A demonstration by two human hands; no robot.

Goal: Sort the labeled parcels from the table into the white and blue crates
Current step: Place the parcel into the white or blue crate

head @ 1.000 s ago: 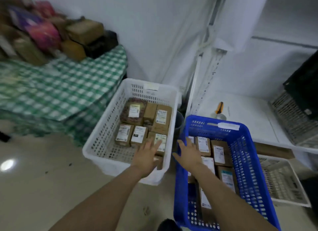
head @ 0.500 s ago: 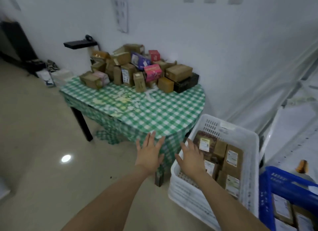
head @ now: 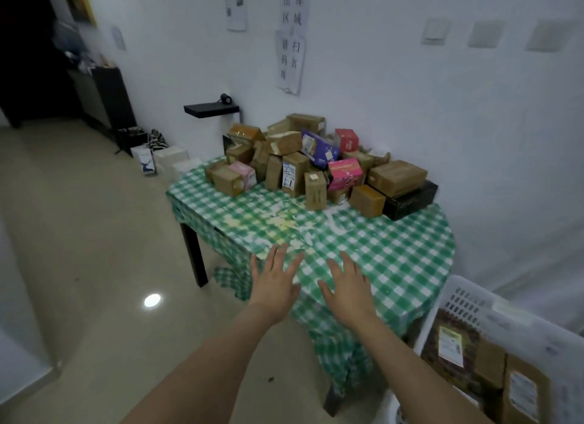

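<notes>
A pile of parcels (head: 319, 161), mostly brown cardboard with a few pink and purple boxes, sits at the far side of the table (head: 395, 253), which has a green checked cloth. My left hand (head: 275, 279) and my right hand (head: 349, 286) are stretched out over the table's near edge, fingers spread, holding nothing. Both are well short of the pile. The white crate (head: 474, 300) stands at the lower right on the floor with labeled parcels (head: 486, 360) inside. The blue crate is out of view.
A white wall with paper notices (head: 292, 34) backs the table. A small black shelf (head: 211, 109) juts out left of the pile. Boxes (head: 164, 159) and a dark cabinet (head: 109, 99) line the wall at left. Shiny tiled floor (head: 94, 249) spreads to the left.
The view swung left from the crates to the table. Both empty hands moved from over the crates to above the table's near edge. The blue crate left the view.
</notes>
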